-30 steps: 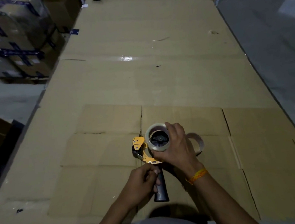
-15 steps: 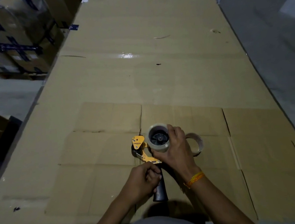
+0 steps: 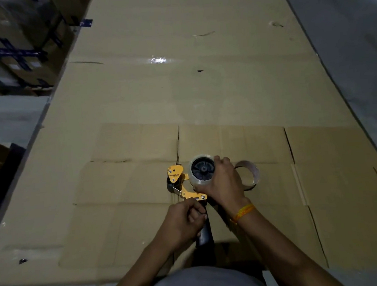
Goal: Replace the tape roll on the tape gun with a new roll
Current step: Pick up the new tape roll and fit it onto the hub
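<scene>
A yellow tape gun [image 3: 179, 184] with a black handle lies on flattened cardboard near the table's front. A clear new tape roll [image 3: 199, 182] sits on the gun's black hub, whose spokes show through the roll's centre. My right hand [image 3: 223, 183] wraps around the roll's right side. My left hand [image 3: 184, 222] grips the gun where the yellow frame meets the handle, fingers curled. An empty cardboard tape core [image 3: 248, 175] stands on edge just right of my right hand, partly hidden by it.
The table [image 3: 178, 87] is covered in cardboard sheets. Stacked cartons with dark blue tape [image 3: 13, 48] stand off the left edge. Grey floor [image 3: 344, 40] lies past the right edge.
The roll has settled lower onto the hub under my right hand. My left hand stays on the gun. The camera has tipped slightly.
</scene>
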Tool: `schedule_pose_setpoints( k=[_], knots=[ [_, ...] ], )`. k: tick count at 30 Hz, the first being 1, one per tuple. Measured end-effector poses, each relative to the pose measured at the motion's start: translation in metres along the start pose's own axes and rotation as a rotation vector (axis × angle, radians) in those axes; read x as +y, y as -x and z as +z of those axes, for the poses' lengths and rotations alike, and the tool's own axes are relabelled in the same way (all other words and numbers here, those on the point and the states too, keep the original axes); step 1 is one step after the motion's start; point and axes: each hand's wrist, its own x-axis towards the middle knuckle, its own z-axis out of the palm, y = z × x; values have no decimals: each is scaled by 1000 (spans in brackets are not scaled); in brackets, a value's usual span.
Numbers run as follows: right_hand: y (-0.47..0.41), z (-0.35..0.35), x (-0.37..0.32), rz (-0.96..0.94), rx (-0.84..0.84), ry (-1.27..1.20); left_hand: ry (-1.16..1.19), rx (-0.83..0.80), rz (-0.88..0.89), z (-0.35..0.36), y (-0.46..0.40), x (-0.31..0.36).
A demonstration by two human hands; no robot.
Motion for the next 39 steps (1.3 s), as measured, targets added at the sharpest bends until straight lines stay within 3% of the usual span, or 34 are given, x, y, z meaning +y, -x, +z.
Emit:
schedule_pose_setpoints(
  k=[5,10,12,15,23,28,34,39],
  knots=[
    [-2,-16,12,-98,-150,-8,-258,47,13,-1,6,0],
    [12,-33,14,-388,-4,64,-291,142,-216,5,18,-6],
    [19,-29,12,-556,-17,147,-295,156,-252,7,22,-5],
    [17,-22,13,-637,16,156,-313,131,-259,8,22,0],
    [3,-23,17,-628,-49,149,-287,43,-244,9,22,4],
    [1,-46,29,-562,-96,167,-107,49,-294,11,26,-4],
    [30,-36,8,-609,-86,-78,39,-39,-307,13,32,-6],
    [37,-2,-26,-657,-211,145,63,-108,-287,12,28,-16]
  ],
)
